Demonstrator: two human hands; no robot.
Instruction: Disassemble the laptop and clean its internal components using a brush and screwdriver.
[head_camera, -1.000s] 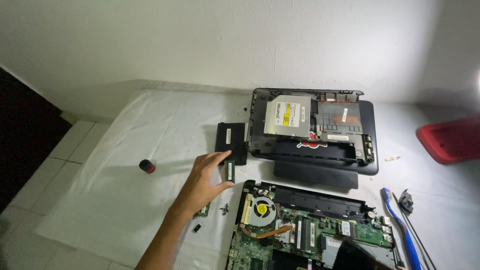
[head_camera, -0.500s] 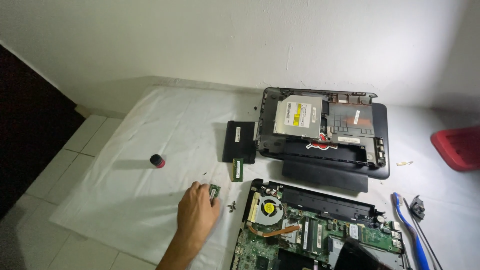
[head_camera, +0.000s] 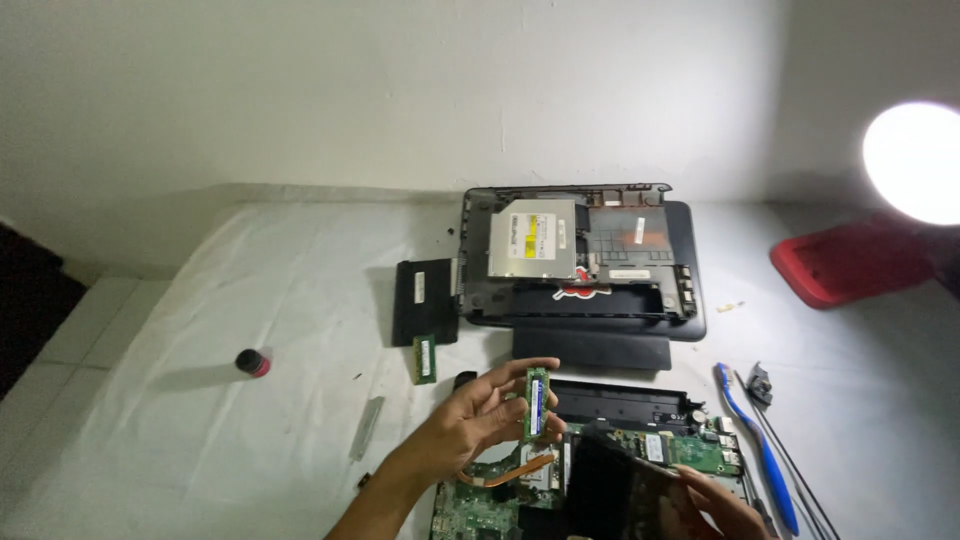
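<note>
Left hand (head_camera: 480, 415): grip clamped on a green memory module (head_camera: 537, 402), held upright above the exposed motherboard (head_camera: 680, 452). Right hand (head_camera: 715, 505) grips a dark panel (head_camera: 610, 490). All rests on a white sheet (head_camera: 200, 400) over tiled floor (head_camera: 60, 340), against a plain white wall (head_camera: 400, 90). Bright lamp (head_camera: 915, 160) at right.

Green memory stick (head_camera: 537, 402), white label. Green circuit board (head_camera: 690, 452), copper-coloured pipe (head_camera: 515, 470). Black plastic laptop shell (head_camera: 585, 262), silver drive (head_camera: 533, 240). Red plastic tray (head_camera: 850, 262). Blue-handled tool (head_camera: 760, 450). White cloth sheet (head_camera: 200, 420).

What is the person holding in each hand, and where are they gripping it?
The left hand pinches a green memory module by its long edges, upright. The right hand grips a dark flat panel at its lower right edge.
</note>
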